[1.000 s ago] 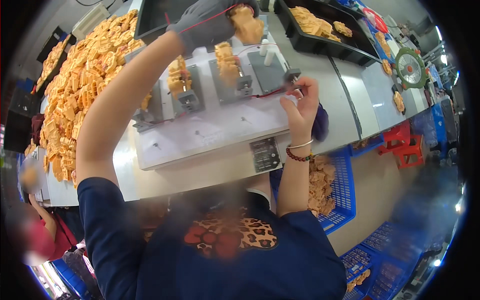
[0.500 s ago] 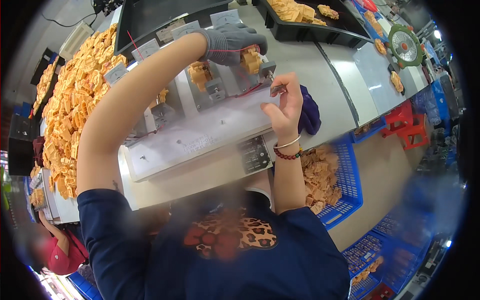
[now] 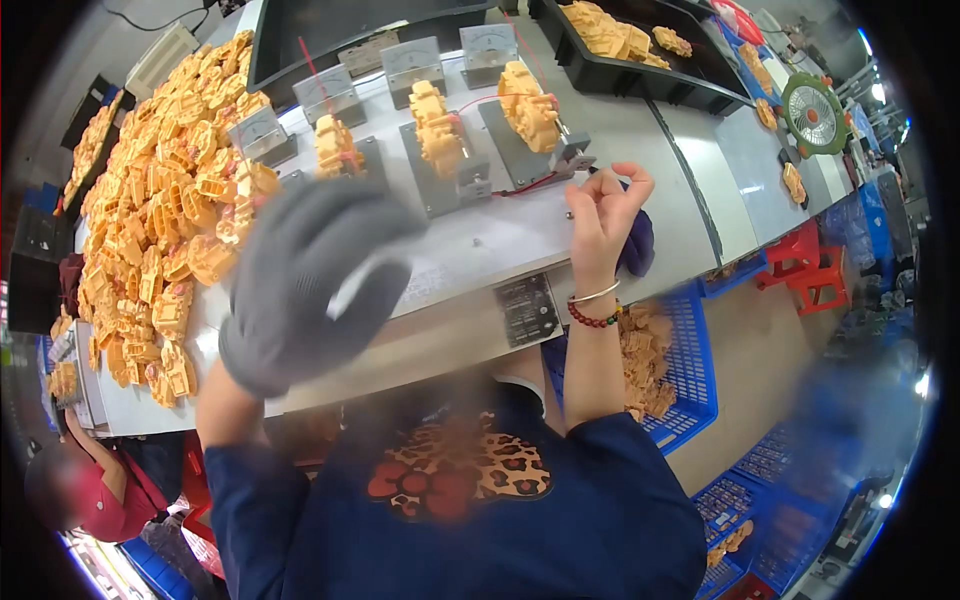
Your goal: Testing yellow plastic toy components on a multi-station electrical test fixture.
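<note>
My left hand point(image 3: 310, 285), in a grey knit glove, is blurred over the left front of a white test fixture point(image 3: 450, 262). Its thumb stands apart from the fingers, with nothing visible between them. Behind it, yellow plastic housings sit on metal plates: a left one point(image 3: 338, 147), a middle one point(image 3: 437, 130) and a right one point(image 3: 528, 108). Beside the fixture's right end is my bare right hand point(image 3: 603, 215), fingers curled toward the thumb; a small dark bit shows there, too small to name. Analog meters point(image 3: 411, 68) line the fixture's back edge.
A large heap of yellow housings point(image 3: 165, 230) covers the table's left side. Black trays point(image 3: 590, 80) stand at the back. Purple cloth point(image 3: 638, 245) lies by my right hand. Below are a blue crate point(image 3: 690, 375) of parts and red stools point(image 3: 822, 280); a green fan point(image 3: 813, 112) stands right.
My left hand has left the right housing and swung left and toward me. The meters and housings it hid now show. My right hand remains near the fixture's right end.
</note>
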Tool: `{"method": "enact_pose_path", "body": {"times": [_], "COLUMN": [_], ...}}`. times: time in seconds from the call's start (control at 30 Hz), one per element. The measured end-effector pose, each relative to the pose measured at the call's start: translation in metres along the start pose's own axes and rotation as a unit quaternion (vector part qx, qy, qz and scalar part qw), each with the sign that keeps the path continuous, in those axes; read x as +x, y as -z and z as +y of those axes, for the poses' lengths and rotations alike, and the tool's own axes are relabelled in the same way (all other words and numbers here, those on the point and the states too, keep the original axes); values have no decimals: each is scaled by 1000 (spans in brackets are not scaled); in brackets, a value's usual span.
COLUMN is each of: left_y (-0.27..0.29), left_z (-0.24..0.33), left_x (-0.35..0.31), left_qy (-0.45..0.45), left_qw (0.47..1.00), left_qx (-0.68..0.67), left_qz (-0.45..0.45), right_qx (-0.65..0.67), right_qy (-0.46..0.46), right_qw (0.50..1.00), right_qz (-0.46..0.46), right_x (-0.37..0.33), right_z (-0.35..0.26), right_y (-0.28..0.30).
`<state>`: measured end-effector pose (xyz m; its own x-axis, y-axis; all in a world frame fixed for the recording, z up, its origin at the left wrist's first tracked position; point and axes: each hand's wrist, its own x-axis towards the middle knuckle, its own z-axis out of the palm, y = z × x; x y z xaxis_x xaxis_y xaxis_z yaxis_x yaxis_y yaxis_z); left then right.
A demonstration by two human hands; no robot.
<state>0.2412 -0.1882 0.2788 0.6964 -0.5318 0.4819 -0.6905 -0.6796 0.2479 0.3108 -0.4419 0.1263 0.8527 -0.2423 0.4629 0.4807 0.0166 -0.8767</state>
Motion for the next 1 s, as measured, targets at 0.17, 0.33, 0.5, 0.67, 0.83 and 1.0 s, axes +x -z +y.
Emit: {"method": "enact_pose_path", "body": {"times": [0.17, 0.33, 0.5, 0.67, 0.83, 1.0], "left_y": [-8, -34, -43, -42, -45, -48], "left_z": [-7, -33, -50, -49, -49, -51], "left_x": [-89, -137, -147, -151, -151, -150], "left_qy": [171, 312, 328, 359, 363, 356], "left_qw": [984, 950, 943, 928, 924, 926], "left_qx": [-31, 16, -46, -83, -86, -88], "left_qz": [-33, 12, 32, 49, 87, 90], "right_qx": [-38, -77, -129, -162, -163, -80], "right_qy": [-11, 13, 22, -20, 8, 80], "right_qw": [999, 993, 987, 986, 986, 961], "right_qz": [37, 91, 90, 30, 36, -253], "right_x": [0, -1, 2, 3, -4, -62], "right_z": [-2, -2, -5, -4, -14, -74], "right_y": [-2, -7, -7, -1, -5, 7]}}
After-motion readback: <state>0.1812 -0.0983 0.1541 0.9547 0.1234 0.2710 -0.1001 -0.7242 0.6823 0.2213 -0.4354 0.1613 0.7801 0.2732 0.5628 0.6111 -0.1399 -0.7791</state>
